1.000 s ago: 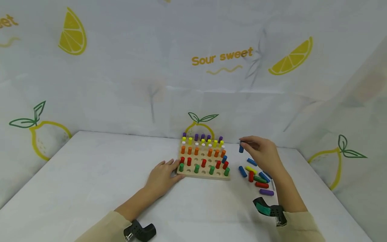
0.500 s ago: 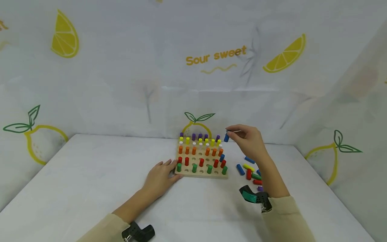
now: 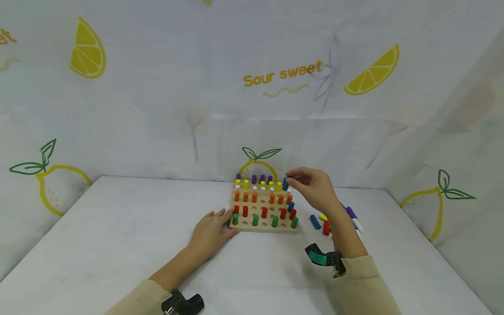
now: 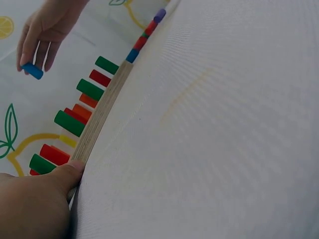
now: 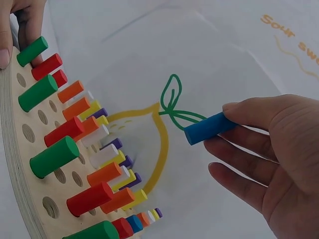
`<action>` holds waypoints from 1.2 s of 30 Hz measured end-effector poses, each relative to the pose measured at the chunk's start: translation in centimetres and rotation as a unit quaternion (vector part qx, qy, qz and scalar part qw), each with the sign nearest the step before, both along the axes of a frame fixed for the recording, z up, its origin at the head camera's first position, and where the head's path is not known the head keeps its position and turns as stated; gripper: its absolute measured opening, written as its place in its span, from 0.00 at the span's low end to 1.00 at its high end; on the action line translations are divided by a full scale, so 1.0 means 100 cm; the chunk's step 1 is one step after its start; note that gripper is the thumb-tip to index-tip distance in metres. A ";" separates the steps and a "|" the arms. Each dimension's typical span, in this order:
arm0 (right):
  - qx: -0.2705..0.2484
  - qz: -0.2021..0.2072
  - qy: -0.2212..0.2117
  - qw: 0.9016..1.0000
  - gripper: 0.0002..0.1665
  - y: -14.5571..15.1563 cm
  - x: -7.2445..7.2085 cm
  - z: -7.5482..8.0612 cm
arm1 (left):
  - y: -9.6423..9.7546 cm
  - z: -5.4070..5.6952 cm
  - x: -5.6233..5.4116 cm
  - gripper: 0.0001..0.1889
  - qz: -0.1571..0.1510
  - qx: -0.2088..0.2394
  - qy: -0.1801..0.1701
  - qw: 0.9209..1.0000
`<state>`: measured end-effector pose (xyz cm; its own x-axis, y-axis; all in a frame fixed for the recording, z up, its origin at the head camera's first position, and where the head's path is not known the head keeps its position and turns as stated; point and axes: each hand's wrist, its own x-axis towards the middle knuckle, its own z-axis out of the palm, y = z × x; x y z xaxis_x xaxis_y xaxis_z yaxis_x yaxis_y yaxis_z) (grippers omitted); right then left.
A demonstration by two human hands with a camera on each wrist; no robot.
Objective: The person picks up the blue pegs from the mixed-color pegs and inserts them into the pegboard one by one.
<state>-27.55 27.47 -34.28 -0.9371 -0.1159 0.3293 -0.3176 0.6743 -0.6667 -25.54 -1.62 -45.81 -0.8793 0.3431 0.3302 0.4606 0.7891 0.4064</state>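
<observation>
A wooden pegboard point(image 3: 271, 228) stands on the table with rows of coloured pegs upright in its holes. Thumb at the front edge and fingers along the left side, my left hand point(image 3: 209, 231) holds its front left corner. My right hand point(image 3: 313, 188) pinches a blue peg point(image 5: 209, 128) between thumb and fingertips, tilted and raised above the board's far right corner. In the left wrist view the same blue peg point(image 4: 33, 70) hangs clear over the peg tops. One blue peg point(image 3: 291, 206) sits in the right-hand column. Several holes point(image 5: 50, 207) are bare.
Loose pegs lie right of the board: a blue one point(image 3: 315, 222), a red one point(image 3: 326, 228) and a purple one point(image 3: 351, 212) among them. My right forearm hides part of this pile. A white lemon-print sheet point(image 3: 177, 87) hangs behind the table.
My right hand has moved left with the blue peg, from above the loose pegs to over the board's far right corner. My left hand stays at the board.
</observation>
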 end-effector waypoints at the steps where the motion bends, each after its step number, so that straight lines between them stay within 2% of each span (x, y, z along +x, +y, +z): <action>1: -0.001 0.002 -0.001 1.000 0.15 0.000 0.000 -0.001 | 0.000 0.000 0.000 0.30 0.000 -0.001 -0.001 1.000; 9: -0.001 0.010 -0.009 1.000 0.16 0.002 -0.001 -0.006 | -0.002 -0.002 0.003 0.30 0.008 -0.002 -0.001 1.000; 25: 0.037 0.026 -0.071 0.996 0.15 0.009 -0.008 -0.021 | -0.001 -0.002 0.000 0.31 0.000 -0.003 0.014 1.000; 31: 0.057 0.028 -0.088 0.994 0.16 0.012 -0.011 -0.028 | -0.001 -0.001 0.001 0.31 0.001 -0.003 0.007 1.000; 36: 0.067 0.038 -0.084 0.993 0.13 0.013 -0.012 -0.034 | 0.000 -0.001 0.000 0.31 0.001 -0.005 0.009 1.000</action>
<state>-28.79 28.76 -37.67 -0.9643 -0.2215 0.1452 -0.2631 0.7389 -0.6203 -25.53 -1.64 -45.94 -0.8745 0.3442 0.3417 0.4652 0.7946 0.3901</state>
